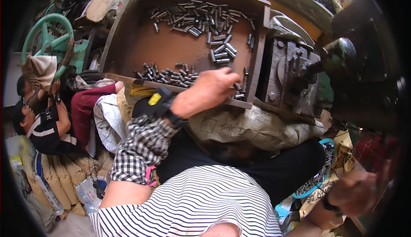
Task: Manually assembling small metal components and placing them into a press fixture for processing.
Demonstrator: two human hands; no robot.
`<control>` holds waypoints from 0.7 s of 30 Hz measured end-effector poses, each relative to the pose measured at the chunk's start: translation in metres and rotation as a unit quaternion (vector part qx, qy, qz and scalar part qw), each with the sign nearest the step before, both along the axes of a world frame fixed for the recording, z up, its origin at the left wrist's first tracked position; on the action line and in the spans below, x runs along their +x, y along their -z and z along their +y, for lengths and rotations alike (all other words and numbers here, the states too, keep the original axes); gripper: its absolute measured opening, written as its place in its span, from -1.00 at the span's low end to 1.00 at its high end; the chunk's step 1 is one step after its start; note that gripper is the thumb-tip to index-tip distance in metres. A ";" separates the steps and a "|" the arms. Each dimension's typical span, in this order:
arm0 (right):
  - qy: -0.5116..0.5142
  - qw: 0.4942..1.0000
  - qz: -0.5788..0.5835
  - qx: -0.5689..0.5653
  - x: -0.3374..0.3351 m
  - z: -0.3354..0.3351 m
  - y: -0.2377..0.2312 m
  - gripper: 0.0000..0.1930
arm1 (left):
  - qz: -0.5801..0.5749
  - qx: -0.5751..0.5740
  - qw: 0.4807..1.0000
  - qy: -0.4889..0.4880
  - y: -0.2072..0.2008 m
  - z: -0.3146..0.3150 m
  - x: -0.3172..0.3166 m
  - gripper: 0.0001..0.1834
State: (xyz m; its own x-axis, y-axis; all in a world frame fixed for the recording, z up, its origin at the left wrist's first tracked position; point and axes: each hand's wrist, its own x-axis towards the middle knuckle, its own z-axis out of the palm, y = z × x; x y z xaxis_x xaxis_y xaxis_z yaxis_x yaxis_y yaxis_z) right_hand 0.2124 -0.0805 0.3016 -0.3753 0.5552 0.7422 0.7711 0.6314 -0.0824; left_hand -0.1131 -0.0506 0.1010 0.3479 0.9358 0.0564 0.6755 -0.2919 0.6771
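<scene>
My left hand (207, 90), in a checkered sleeve cover, reaches over the near right corner of a wooden tray (145, 50). Its fingers are bent together beside short dark metal cylinders (239, 92); the fingertips partly hide whatever they pinch. More metal cylinders (201, 18) lie heaped at the tray's far side, some loose ones (222, 53) right of the middle, and another cluster (169, 76) along the near edge. Off to the lower right, my right hand (354, 193) is smeared by motion, so its fingers and any held thing do not show clearly.
A dark metal machine (295, 72) stands close to the tray's right side. Below it at right is a blue-rimmed basin (329, 168) of small metal pieces. Woven sacking (248, 125) covers my lap side. Another person (47, 119) sits at left, near a green handwheel (48, 40).
</scene>
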 end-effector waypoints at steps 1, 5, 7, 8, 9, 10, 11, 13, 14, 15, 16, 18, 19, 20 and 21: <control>-0.027 0.996 -0.006 -0.087 -0.022 -0.011 0.013 -0.71 | 0.016 0.001 1.000 0.024 0.002 0.005 0.009 -0.71; -0.142 0.961 -0.042 -0.236 -0.118 0.026 0.069 -0.70 | 0.014 0.018 0.998 0.059 0.031 0.016 0.013 -0.73; -0.158 0.961 -0.030 -0.224 -0.145 0.058 0.119 -0.73 | 0.028 -0.002 0.998 0.056 0.040 0.018 0.009 -0.74; -0.157 0.955 -0.050 -0.246 -0.149 0.074 0.131 -0.77 | 0.038 -0.017 0.996 0.073 0.041 0.024 0.013 -0.76; -0.140 0.954 -0.055 -0.261 -0.155 0.086 0.148 -0.81 | 0.036 -0.013 0.997 0.070 0.038 0.024 0.014 -0.76; -0.123 0.951 -0.072 -0.276 -0.163 0.098 0.160 -0.81 | 0.048 -0.030 0.996 0.073 0.036 0.023 0.014 -0.77; -0.104 0.947 -0.133 -0.275 -0.173 0.107 0.168 -0.84 | 0.058 -0.047 0.994 0.077 0.034 0.023 0.013 -0.79; -0.099 0.945 -0.200 -0.238 -0.187 0.129 0.193 -0.88 | 0.047 -0.026 0.997 0.057 0.042 0.023 0.010 -0.81; -0.102 0.945 -0.202 -0.238 -0.194 0.136 0.203 -0.88 | 0.053 -0.021 0.997 0.054 0.041 0.023 0.006 -0.87; -0.100 0.935 -0.230 -0.249 -0.201 0.141 0.211 -0.90 | 0.059 -0.015 0.997 0.052 0.040 0.023 0.002 -0.89; -0.099 0.925 -0.259 -0.260 -0.206 0.144 0.218 -0.92 | 0.057 -0.016 0.997 0.050 0.035 0.022 0.000 -0.89; -0.075 0.917 -0.273 -0.282 -0.212 0.147 0.229 -0.93 | 0.094 0.003 0.995 0.039 0.022 0.020 -0.004 -0.92; -0.052 0.908 -0.285 -0.303 -0.214 0.146 0.234 -0.94 | 0.093 0.001 0.995 0.038 0.025 0.019 -0.005 -0.92; -0.061 0.910 -0.262 -0.316 -0.214 0.146 0.237 -0.90 | 0.127 0.024 0.992 0.002 0.028 0.018 -0.006 -0.92; -0.061 0.909 -0.262 -0.317 -0.214 0.145 0.239 -0.90 | 0.162 0.046 0.985 -0.032 0.031 0.017 -0.007 -0.91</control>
State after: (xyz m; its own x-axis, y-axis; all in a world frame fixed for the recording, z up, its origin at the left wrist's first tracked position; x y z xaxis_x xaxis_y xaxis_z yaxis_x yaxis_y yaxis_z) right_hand -0.0017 0.0646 0.0624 -0.6732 0.7394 -0.0124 0.7365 0.6688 -0.1010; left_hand -0.1199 -0.0336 0.0704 0.3017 0.9526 0.0378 0.8709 -0.2915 0.3957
